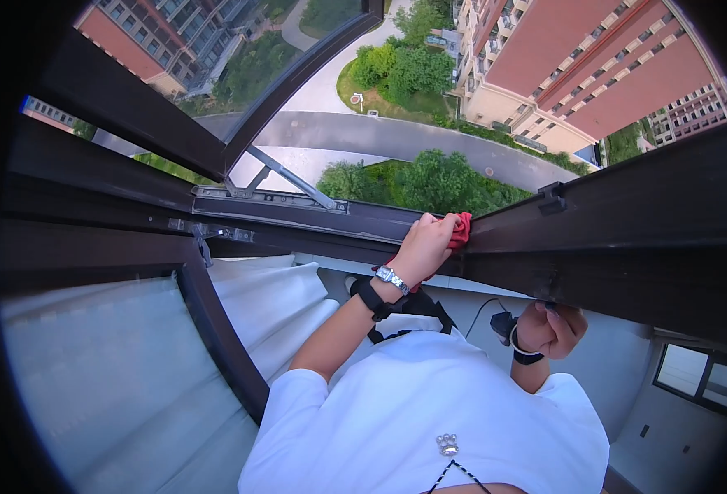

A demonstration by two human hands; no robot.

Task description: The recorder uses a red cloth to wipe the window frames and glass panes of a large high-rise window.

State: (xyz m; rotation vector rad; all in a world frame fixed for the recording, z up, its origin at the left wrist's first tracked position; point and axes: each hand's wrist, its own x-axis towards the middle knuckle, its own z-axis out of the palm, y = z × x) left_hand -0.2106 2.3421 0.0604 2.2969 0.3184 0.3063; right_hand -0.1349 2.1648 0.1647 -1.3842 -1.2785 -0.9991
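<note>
My left hand [423,247] is closed on a red cloth [461,230] and presses it against the dark brown window frame [363,228], at the corner where the sill meets the right upright. Some of the cloth hangs below my palm. On the right, my right hand [551,329] is raised close to the inner side of that upright [602,272]. Its fingers are curled in, with a small dark thing at the fingertips that I cannot make out.
An open window sash [298,70] tilts outward on a metal stay arm [289,177]. To the left, an inner sash [215,329] stands by white curtains [269,305]. Far below outside lie a road [380,132], trees and tall buildings. A black cable [480,314] hangs near my right wrist.
</note>
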